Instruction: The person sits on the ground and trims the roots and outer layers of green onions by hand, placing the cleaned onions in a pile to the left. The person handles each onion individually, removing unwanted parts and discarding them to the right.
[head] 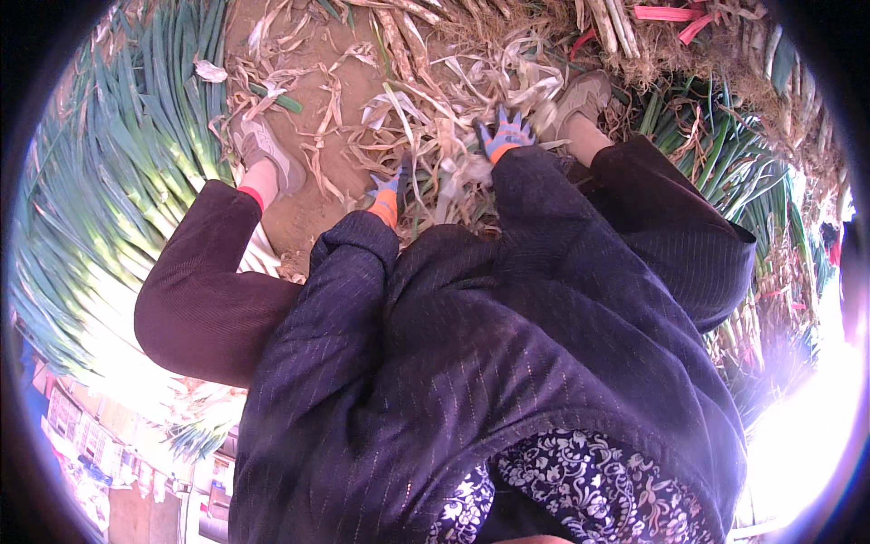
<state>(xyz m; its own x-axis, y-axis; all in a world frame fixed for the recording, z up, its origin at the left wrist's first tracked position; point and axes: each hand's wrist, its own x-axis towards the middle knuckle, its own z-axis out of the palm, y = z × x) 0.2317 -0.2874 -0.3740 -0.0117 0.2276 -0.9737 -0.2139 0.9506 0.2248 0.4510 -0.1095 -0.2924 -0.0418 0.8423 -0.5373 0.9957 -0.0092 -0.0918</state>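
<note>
My left hand (pixel 386 194), in a grey-blue work glove with an orange cuff, is low among dry leaf scraps between my legs. Its side faces me, so whatever may be in its fingers is hidden. Farther forward and to the right, my right hand (pixel 511 133) wears a matching glove. Its fingers are spread over the pile of dry, papery leaves (pixel 448 153), and no held thing shows. Some blurred pale leaves (pixel 452 180) lie between the two hands.
Green-topped leeks (pixel 156 136) with white stems are heaped at the left. Rooty, dry-skinned bundles (pixel 652 54) line the far right, some with red ties (pixel 669 13). More green leaves (pixel 734 149) lie beyond my right leg. My shoes (pixel 272 153) rest on brown ground (pixel 292 129).
</note>
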